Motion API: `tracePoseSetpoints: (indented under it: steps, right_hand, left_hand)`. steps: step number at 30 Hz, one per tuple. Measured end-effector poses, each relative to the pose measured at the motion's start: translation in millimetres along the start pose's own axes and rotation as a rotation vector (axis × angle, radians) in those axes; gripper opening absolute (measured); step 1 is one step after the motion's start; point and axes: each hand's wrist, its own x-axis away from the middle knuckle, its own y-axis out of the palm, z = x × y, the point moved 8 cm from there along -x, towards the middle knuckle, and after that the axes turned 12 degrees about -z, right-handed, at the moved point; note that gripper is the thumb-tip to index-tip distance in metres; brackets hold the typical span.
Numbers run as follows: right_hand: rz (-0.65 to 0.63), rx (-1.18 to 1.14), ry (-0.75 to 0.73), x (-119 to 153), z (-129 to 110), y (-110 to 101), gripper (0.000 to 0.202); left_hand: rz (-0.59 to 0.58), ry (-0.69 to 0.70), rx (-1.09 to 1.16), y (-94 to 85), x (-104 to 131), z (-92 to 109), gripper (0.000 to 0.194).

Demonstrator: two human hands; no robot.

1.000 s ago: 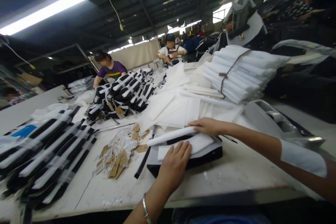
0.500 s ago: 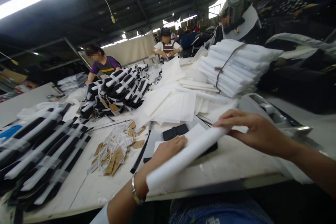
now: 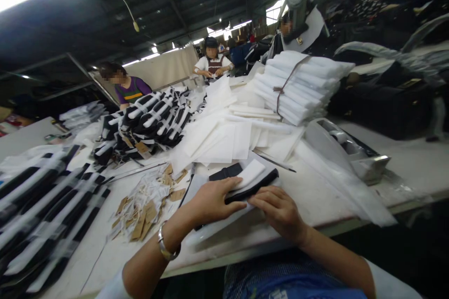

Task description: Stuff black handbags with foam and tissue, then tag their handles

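Observation:
A black strap bundle point(image 3: 224, 173) with a folded white foam strip point(image 3: 248, 174) lies on a thin pale sheet point(image 3: 224, 230) near the table's front edge. My left hand point(image 3: 219, 198) grips the bundle from its left side, thumb below and fingers on top. On the near right side, my right hand point(image 3: 278, 208) has its fingers curled at the bundle's lower edge, pinching the sheet there. Paper tags with strings point(image 3: 147, 210) lie left of my hands. Behind the bundle spreads a heap of white sheets point(image 3: 220, 140).
Wrapped black-and-white straps point(image 3: 49, 205) fill the left, with another pile point(image 3: 150, 117) behind. Tied white foam rolls point(image 3: 298, 84) stand at back right, near a tape dispenser point(image 3: 343, 145) and a long translucent sheet point(image 3: 347, 191). Several people are farther back.
My right hand has come down and left to the bundle. My left hand now grasps the bundle instead of lying on it. The raised white sheet is now low beneath it. The view has shifted right.

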Motion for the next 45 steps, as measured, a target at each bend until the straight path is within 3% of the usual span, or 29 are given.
tracePoseSetpoints:
  steps: [4,7,10,14,17,21,24,27,31,34,37,40,42,45]
  right_hand:
    - [0.02,0.067,0.055,-5,1,3,0.022]
    - [-0.03,0.094,0.098,-4,7,8,0.026]
    - [-0.124,0.08,0.045,6,10,9,0.028]
    - [-0.217,0.025,-0.101,19,16,-11,0.038]
    - [-0.268,0.084,-0.128,11,28,-23,0.055]
    - [-0.414,0.119,-0.157,-2,46,-1,0.057]
    - [-0.399,0.044,-0.115,2,59,13,0.053]
    - [-0.366,0.026,-0.05,8,67,17,0.053]
    - [-0.408,0.06,-0.043,7,58,13,0.052]
    - [-0.324,0.064,0.151,12,55,-6,0.05]
    - [-0.128,0.036,0.659,43,72,-32,0.041]
    - [-0.159,-0.166,1.075,80,88,-26,0.044]
    - [-0.207,-0.234,1.126,79,94,-24,0.044]
    - [-0.085,0.013,0.848,27,93,-47,0.032]
  left_hand:
    - [0.141,-0.024,-0.089,23.6,2,4,0.088]
    - [0.255,-0.085,-0.198,42.9,1,3,0.074]
    - [0.313,-0.112,-0.271,55.5,-1,3,0.063]
    - [0.354,-0.137,-0.332,61.4,-1,3,0.056]
    - [0.382,-0.167,-0.365,63.7,0,4,0.056]
    - [0.429,-0.182,-0.418,68.3,-1,8,0.059]
    - [0.516,-0.189,-0.442,70.9,-2,12,0.057]
    - [0.636,-0.195,-0.445,72.4,-1,15,0.05]
    - [0.72,-0.186,-0.439,75.0,0,15,0.047]
    - [0.746,-0.169,-0.433,75.6,2,13,0.048]
    - [0.747,-0.166,-0.425,76.0,2,10,0.048]
    - [0.759,-0.171,-0.417,77.7,1,7,0.048]
    - [0.792,-0.164,-0.425,80.1,0,6,0.047]
    - [0.861,-0.154,-0.438,84.6,-3,4,0.047]
